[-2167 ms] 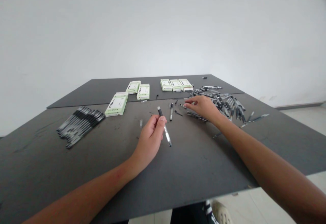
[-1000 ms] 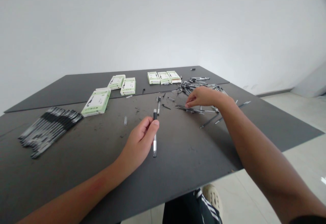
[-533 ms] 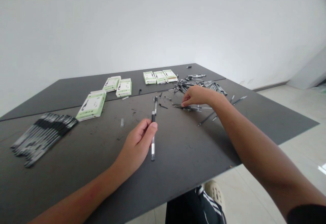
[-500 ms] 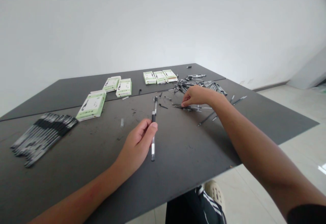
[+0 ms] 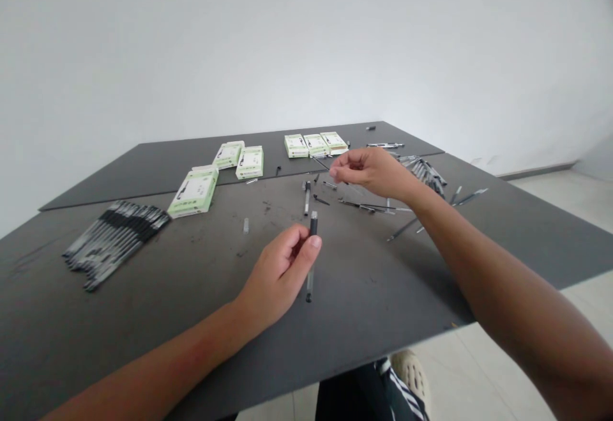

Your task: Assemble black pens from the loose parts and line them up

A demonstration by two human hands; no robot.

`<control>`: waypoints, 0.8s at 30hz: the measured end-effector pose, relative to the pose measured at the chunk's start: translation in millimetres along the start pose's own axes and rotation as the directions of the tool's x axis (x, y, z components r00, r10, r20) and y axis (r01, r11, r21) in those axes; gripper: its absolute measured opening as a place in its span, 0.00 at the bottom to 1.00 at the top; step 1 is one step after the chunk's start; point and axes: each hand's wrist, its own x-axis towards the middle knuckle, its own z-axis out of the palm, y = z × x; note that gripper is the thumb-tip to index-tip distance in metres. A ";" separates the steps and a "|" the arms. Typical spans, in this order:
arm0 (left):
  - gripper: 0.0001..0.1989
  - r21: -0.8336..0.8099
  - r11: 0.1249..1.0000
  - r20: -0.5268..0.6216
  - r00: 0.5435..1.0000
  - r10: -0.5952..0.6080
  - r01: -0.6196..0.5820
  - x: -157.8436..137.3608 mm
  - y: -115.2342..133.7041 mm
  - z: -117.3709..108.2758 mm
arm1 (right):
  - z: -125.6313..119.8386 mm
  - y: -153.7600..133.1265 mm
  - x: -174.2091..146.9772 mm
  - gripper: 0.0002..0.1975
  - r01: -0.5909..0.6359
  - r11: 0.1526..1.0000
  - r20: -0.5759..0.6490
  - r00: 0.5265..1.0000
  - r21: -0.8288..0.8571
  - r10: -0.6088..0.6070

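My left hand [image 5: 282,267] is closed around a clear pen barrel [image 5: 313,224] with a black grip, held nearly upright above the near part of the table. Its upper end is uncapped. Further off, my right hand [image 5: 366,168] is raised over the table and pinches a thin dark pen refill [image 5: 322,163], which slants up to the left from the fingertips. Below that hand lie several loose refills [image 5: 366,206]. A pen cap [image 5: 307,197] rests on the table just beyond the barrel.
Several finished-looking pens [image 5: 117,236] lie side by side at the left. Green and white boxes [image 5: 194,191] stand at the left and back of the dark table [image 5: 268,370]. A pile of pen parts [image 5: 424,172] sits behind my right forearm. Small black scraps dot the middle.
My right hand has lifted off the loose refills with one refill in its fingers and moved up. The left hand still holds the barrel, now more upright. The view has shifted slightly left.
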 end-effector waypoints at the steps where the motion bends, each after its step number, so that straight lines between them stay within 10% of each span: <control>1: 0.19 0.011 1.000 0.014 1.000 0.022 -0.023 -0.9 1.3 0.0 | 7.9 -8.9 -2.6 0.19 0.029 0.994 0.002 1.000 0.109 -0.029; 10: 0.14 0.082 0.978 0.030 0.981 0.191 -0.193 -2.1 -0.4 -1.9 | 48.1 -48.1 -22.2 0.17 0.133 0.742 -0.013 0.986 0.657 -0.166; 24: 0.13 0.110 0.968 -0.008 0.974 0.227 -0.225 -1.8 0.3 -2.0 | 42.4 -51.6 -22.5 0.17 0.169 0.761 -0.158 0.983 0.627 -0.089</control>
